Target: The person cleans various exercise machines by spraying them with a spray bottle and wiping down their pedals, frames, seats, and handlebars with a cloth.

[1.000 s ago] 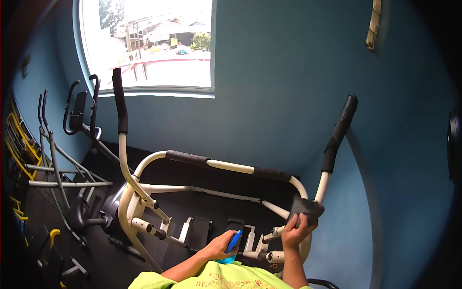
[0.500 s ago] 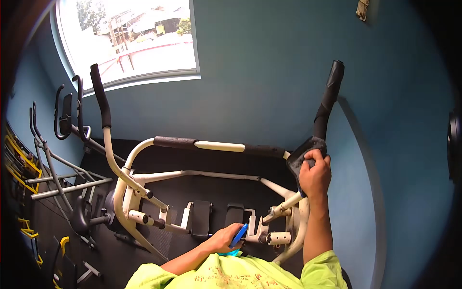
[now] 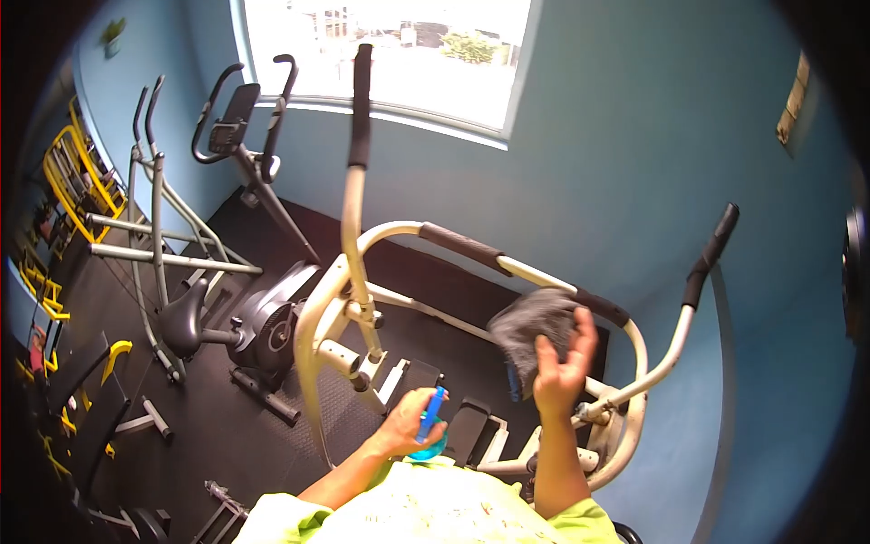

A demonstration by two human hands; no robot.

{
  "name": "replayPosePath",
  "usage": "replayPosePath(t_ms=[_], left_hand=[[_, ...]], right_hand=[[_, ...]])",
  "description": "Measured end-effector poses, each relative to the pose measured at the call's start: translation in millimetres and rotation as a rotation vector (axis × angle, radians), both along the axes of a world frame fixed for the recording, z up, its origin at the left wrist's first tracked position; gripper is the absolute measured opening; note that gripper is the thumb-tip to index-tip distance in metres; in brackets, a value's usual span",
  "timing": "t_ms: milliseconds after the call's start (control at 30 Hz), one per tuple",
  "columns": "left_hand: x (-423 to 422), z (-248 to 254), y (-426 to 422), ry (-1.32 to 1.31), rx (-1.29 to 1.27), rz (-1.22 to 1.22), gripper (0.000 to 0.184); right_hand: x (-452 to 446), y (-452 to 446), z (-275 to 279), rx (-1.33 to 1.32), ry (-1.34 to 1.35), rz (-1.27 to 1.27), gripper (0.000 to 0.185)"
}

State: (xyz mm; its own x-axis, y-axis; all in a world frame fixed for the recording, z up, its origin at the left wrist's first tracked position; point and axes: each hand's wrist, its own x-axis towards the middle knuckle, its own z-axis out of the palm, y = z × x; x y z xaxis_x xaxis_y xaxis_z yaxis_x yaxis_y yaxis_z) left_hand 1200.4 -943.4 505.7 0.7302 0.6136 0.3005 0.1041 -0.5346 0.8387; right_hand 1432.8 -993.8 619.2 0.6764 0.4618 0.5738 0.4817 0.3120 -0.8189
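A dark grey cloth [image 3: 533, 331] hangs from my right hand [image 3: 564, 367], which has the thumb and fingers partly spread around its edge, in front of the crossbar of a cream exercise machine [image 3: 317, 322]. Close to my body, my left hand [image 3: 406, 424] is wrapped round a spray bottle [image 3: 430, 433] with a blue trigger head and a light blue body. The machine's right upright handle [image 3: 710, 254] has a black grip and stands apart from my right hand. On the left rises its other black-gripped handle [image 3: 361, 109].
An exercise bike [image 3: 263, 317] with a black seat and display stands on the left, beside a grey-framed machine [image 3: 159, 227]. Yellow-framed equipment [image 3: 77, 181] lines the far left. A window [image 3: 390, 54] is in the blue wall ahead. Two black pedals lie low between the cream frame's sides.
The view has swung left. My right hand and the cloth have come away from the right handle and moved left over the frame. My left hand keeps its hold on the bottle.
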Motion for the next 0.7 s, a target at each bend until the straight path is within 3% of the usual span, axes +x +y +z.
replayPosePath(t_ms=[67, 167, 267, 333, 367, 400, 467, 533, 700], left_hand=[[-34, 12, 22, -0.015, 0.142, 0.142, 0.055], [-76, 31, 60, -0.016, 0.274, 0.251, 0.048], [-109, 49, 91, 0.141, 0.375, 0.336, 0.046], [-124, 49, 115, 0.196, 0.391, 0.393, 0.045], [-127, 53, 126, 0.238, 0.354, 0.413, 0.043], [-131, 41, 141, 0.235, 0.325, 0.417, 0.04], [-129, 27, 161, 0.296, 0.387, 0.37, 0.038], [-120, 1, 178, 0.251, 0.318, 0.253, 0.038], [-117, 6, 172, 0.338, 0.36, 0.313, 0.042]], right_hand=[[-15, 41, -41, -0.009, 0.366, 0.386, 0.052], [-65, 87, -60, 0.065, 0.635, 0.616, 0.05], [-116, 129, -77, 0.0, 0.394, 0.587, 0.061], [-144, 161, -121, -0.172, 0.109, 0.513, 0.073], [-155, 171, -143, -0.4, 0.161, 0.581, 0.085], [-165, 182, -172, -0.472, -0.081, 0.408, 0.086], [-176, 190, -193, -0.412, -0.237, 0.177, 0.083], [-177, 197, -189, -0.435, -0.082, 0.244, 0.074], [-170, 240, -88, -0.096, -0.283, 0.147, 0.063]])
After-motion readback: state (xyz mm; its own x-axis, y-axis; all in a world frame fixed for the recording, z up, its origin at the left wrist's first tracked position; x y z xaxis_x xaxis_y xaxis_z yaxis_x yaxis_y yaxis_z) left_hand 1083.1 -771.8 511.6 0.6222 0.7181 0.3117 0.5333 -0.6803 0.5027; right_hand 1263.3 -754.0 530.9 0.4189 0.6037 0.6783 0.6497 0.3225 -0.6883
